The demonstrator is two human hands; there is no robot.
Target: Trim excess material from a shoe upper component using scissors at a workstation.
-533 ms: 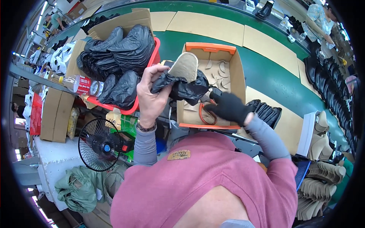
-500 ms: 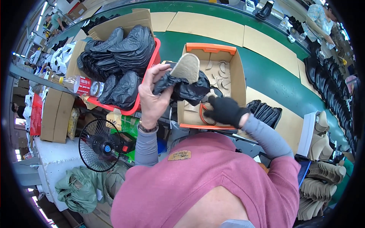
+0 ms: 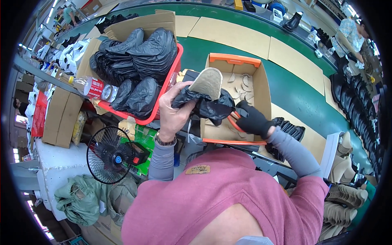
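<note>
My bare left hand (image 3: 176, 111) is closed round a shoe piece of thin, crinkled black material (image 3: 212, 110), whose beige sole-shaped board (image 3: 207, 82) sticks up above the fingers. In a black glove, my right hand (image 3: 254, 121) grips orange-handled scissors (image 3: 234, 118) at the right end of the black material. The glove and the material hide the blades. Both hands are over an open cardboard box (image 3: 261, 87) with an orange rim, where several curved beige offcuts (image 3: 246, 83) lie.
Left of the box, a red basket (image 3: 176, 67) holds a carton of black shoe pieces (image 3: 153, 51); a plastic bottle (image 3: 96, 87) lies at its edge. Below stands a black fan (image 3: 110, 155). More black pieces (image 3: 289, 130) lie to the right, near stacked beige soles (image 3: 345, 196).
The scissors have come up from the box to the black material in my right hand. My left hand still holds the shoe piece. The whole view has shifted slightly.
</note>
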